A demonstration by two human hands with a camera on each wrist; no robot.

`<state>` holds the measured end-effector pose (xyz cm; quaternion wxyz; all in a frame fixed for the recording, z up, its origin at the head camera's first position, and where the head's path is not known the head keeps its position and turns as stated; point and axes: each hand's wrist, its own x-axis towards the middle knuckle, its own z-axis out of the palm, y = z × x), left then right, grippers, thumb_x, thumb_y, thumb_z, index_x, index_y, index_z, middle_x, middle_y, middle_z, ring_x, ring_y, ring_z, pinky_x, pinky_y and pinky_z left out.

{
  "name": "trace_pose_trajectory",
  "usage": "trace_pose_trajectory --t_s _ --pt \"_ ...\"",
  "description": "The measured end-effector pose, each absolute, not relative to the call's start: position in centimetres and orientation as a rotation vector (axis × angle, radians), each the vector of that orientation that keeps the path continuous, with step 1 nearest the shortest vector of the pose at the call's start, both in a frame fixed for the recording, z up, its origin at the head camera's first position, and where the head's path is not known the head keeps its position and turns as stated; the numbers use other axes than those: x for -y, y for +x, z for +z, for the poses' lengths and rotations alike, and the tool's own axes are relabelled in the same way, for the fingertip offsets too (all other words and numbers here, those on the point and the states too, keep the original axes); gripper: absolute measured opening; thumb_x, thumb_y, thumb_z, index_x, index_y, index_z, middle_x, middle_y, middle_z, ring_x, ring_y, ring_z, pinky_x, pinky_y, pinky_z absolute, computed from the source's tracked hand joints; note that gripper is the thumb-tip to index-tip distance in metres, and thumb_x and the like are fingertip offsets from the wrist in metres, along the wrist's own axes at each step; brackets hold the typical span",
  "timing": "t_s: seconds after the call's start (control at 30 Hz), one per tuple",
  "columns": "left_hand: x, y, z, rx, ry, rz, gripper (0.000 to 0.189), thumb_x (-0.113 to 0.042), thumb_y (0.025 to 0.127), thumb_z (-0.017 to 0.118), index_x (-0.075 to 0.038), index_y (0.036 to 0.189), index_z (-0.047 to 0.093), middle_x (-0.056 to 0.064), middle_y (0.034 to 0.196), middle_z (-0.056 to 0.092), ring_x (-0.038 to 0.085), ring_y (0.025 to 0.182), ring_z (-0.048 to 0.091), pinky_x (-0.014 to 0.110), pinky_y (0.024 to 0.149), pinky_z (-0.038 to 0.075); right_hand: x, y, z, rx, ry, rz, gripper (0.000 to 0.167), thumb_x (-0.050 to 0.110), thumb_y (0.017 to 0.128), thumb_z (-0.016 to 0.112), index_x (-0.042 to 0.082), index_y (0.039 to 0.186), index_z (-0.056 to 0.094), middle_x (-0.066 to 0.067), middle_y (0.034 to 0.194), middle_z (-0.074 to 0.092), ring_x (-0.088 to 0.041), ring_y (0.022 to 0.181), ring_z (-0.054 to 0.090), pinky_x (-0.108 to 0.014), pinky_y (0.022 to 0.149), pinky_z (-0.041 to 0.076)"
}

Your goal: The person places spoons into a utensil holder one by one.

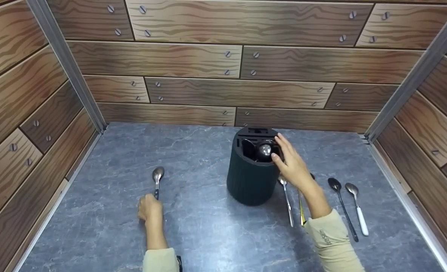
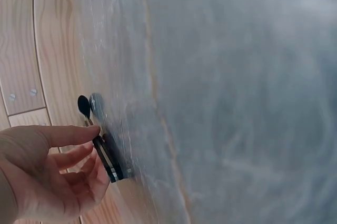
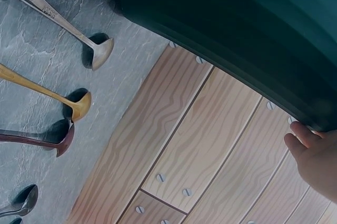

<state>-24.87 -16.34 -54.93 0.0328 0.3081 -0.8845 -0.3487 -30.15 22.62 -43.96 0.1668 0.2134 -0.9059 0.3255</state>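
My left hand (image 1: pixel 150 208) pinches a spoon (image 1: pixel 158 174) by its dark handle, low over the left side of the table. Thumb and fingers on the handle (image 2: pixel 108 158) show in the left wrist view. A dark green utensil holder (image 1: pixel 252 185) with a black slotted top stands right of centre. Inside its opening sits a shiny round metal piece (image 1: pixel 265 150), its lower part hidden. With fingers extended, my right hand (image 1: pixel 294 170) touches the holder's right rim. In the right wrist view, its fingertips meet the holder's edge (image 3: pixel 237 40).
Right of the holder lie a silver spoon (image 1: pixel 287 202), a gold one (image 1: pixel 301 209) partly behind the right arm, a black long-handled spoon (image 1: pixel 345 211) and a white-handled spoon (image 1: pixel 361 219). Wood-patterned walls (image 1: pixel 193 60) enclose the back and sides of the grey table (image 1: pixel 193 151).
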Motion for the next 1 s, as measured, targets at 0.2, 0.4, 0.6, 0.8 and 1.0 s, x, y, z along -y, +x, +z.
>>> trace_pose_trajectory --t_s 0.2,0.4,0.6,0.8,1.0 --pt "16.4 -24.8 -54.8 2.733 0.955 -1.087 0.017 -0.002 0.086 0.049 0.012 0.092 0.058 0.031 0.095 0.057 0.045 0.091 0.054 0.057 0.072 0.044 -22.6 -30.2 -44.1 2.570 0.607 0.930 0.055 0.025 0.093 0.048 0.001 0.141 0.033 -0.012 0.147 0.026 -0.034 0.130 0.026 -0.054 0.099 0.025" --pt "16.6 -24.7 -54.6 2.767 0.967 -1.115 0.019 -0.005 0.086 0.050 0.011 0.093 0.057 0.029 0.093 0.059 0.044 0.089 0.056 0.054 0.072 0.044 -22.6 -30.2 -44.1 2.568 0.607 0.932 0.055 0.025 0.094 0.048 0.002 0.141 0.032 -0.011 0.147 0.025 -0.034 0.130 0.026 -0.056 0.098 0.026" --pt "16.6 -24.6 -54.1 2.777 0.960 -1.134 0.021 -0.006 0.086 0.050 0.011 0.094 0.059 0.030 0.096 0.059 0.045 0.091 0.056 0.054 0.074 0.044 -22.6 -30.2 -44.0 2.568 0.608 0.936 0.055 0.025 0.094 0.048 0.002 0.141 0.032 -0.011 0.148 0.025 -0.033 0.131 0.026 -0.054 0.099 0.025" --pt "16.6 -24.5 -53.5 2.772 0.937 -1.161 0.020 -0.007 0.086 0.048 0.010 0.091 0.058 0.029 0.094 0.059 0.045 0.091 0.056 0.055 0.074 0.043 -22.6 -30.2 -44.0 2.574 0.606 0.935 0.055 0.025 0.094 0.048 0.002 0.141 0.032 -0.011 0.147 0.025 -0.033 0.131 0.025 -0.055 0.099 0.025" --pt "16.5 -24.4 -53.2 2.738 0.902 -1.258 0.023 -0.005 0.087 0.048 0.007 0.105 0.054 0.023 0.093 0.059 0.042 0.091 0.056 0.054 0.076 0.042 -22.6 -30.2 -44.0 2.584 0.596 0.924 0.055 0.026 0.094 0.047 0.002 0.141 0.032 -0.010 0.148 0.025 -0.033 0.131 0.026 -0.057 0.097 0.027"
